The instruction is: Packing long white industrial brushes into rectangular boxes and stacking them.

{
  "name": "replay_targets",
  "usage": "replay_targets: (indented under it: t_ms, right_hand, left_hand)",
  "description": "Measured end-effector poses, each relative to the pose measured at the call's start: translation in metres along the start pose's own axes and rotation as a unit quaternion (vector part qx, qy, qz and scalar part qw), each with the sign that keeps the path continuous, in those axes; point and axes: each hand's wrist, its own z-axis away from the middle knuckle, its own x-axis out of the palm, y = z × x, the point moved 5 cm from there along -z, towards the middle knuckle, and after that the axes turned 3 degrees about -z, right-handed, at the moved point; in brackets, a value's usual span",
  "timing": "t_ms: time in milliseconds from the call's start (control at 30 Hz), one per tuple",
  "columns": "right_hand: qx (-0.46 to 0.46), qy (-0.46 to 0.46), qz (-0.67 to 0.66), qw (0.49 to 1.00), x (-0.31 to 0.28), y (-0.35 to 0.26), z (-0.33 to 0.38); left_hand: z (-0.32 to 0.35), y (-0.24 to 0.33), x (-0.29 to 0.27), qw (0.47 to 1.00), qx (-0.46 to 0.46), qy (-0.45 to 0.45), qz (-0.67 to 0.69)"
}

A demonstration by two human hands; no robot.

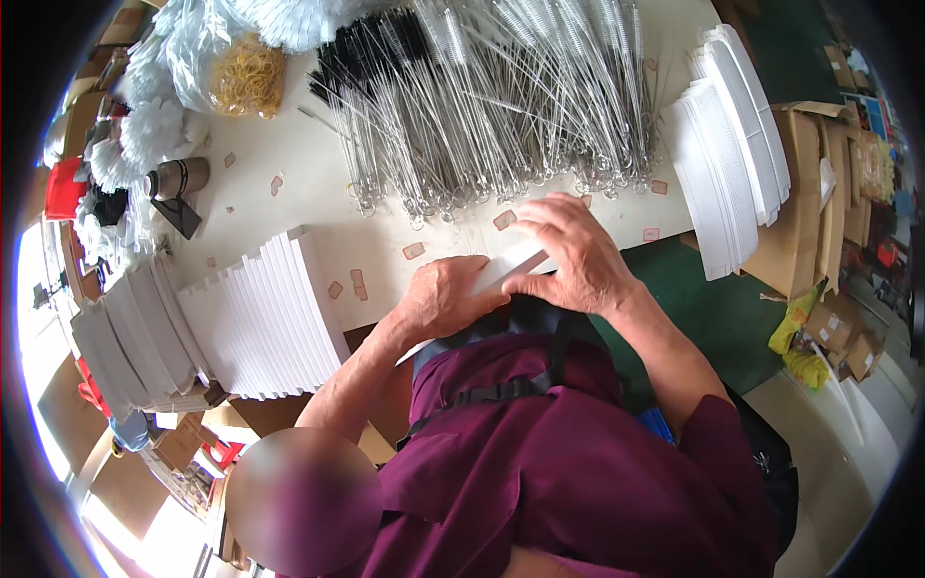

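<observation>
At the table's near edge I hold a long, narrow white box (509, 270) slanting up to the right. My left hand (441, 297) is closed around its left part, fingers bent over it and thumb pointing right. At the upper right end my right hand (578, 252) grips it, with the thumb below and the fingers curled above. Parts of the box are covered by both hands. Just beyond my hands lies a large pile of wire-handled cleaning brushes (501, 125), their looped ends toward me. Some have black bristles (371, 48), others pale ones.
White boxes (255, 328) stand in a row at the left, with matching white stacks (718, 164) at the right. Farther left are a bag of yellow rubber bands (248, 77), clear plastic bundles and a metal flask (181, 178). Small paper slips (413, 250) dot the table (265, 207).
</observation>
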Motion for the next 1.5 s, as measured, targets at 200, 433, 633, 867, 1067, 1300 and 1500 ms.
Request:
replay_targets:
  t_ms: [200,433,633,867,1067,1300,1500]
  right_hand:
    - [0.018,-0.070,-0.015,0.997,0.005,-0.002,0.002]
    - [0.149,-0.410,-0.042,0.899,0.065,0.014,0.001]
    - [0.063,-0.322,0.003,0.945,0.070,0.025,0.019]
    - [0.102,-0.353,-0.015,0.930,0.061,0.022,0.015]
    - [0.127,-0.350,-0.064,0.926,0.056,0.024,0.019]
    - [0.140,-0.325,-0.108,0.929,0.060,0.033,0.025]
    - [0.220,-0.430,-0.231,0.845,0.058,0.038,0.039]
  left_hand:
    - [0.002,0.000,0.001,0.996,-0.044,-0.034,0.066]
    - [-0.002,0.000,0.008,0.995,-0.020,-0.094,0.014]
    - [0.015,-0.013,0.001,0.996,0.014,-0.084,-0.032]
    - [0.022,-0.029,0.004,0.994,0.021,-0.092,-0.060]
    - [0.014,-0.031,0.006,0.994,0.035,-0.086,-0.065]
    - [0.000,-0.035,0.011,0.989,0.031,-0.145,0.018]
    - [0.001,-0.030,0.030,0.948,-0.050,-0.269,0.160]
